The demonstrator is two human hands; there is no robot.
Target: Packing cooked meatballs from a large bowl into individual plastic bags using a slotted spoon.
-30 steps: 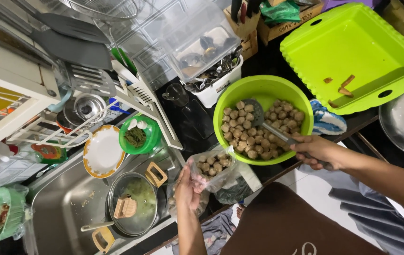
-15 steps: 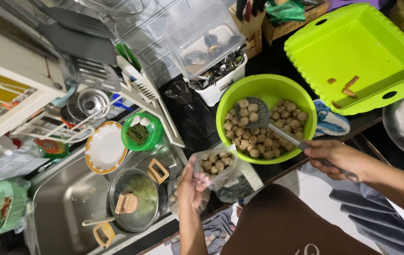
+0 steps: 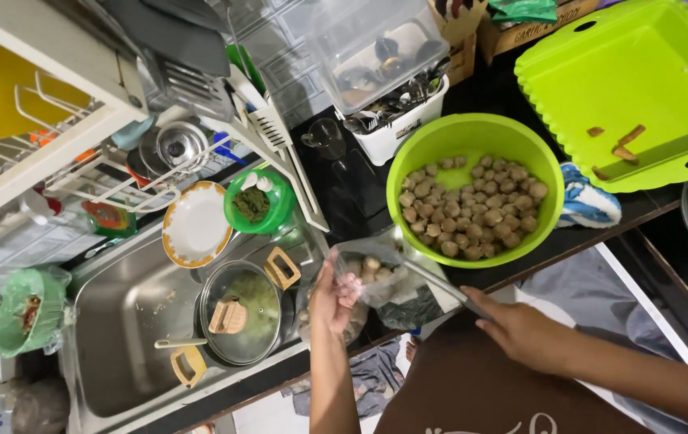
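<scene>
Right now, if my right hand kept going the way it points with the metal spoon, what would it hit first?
Probably the clear plastic bag of meatballs held by the left hand: the right hand aims the metal spoon into its mouth, though depth is unclear.

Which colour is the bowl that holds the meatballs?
The bowl is bright lime green, seen in the head view.

Dark bench (image 3: 344,185) running across w/ steel sink (image 3: 111,321) sitting left; white rack (image 3: 79,153) standing far left.
</scene>
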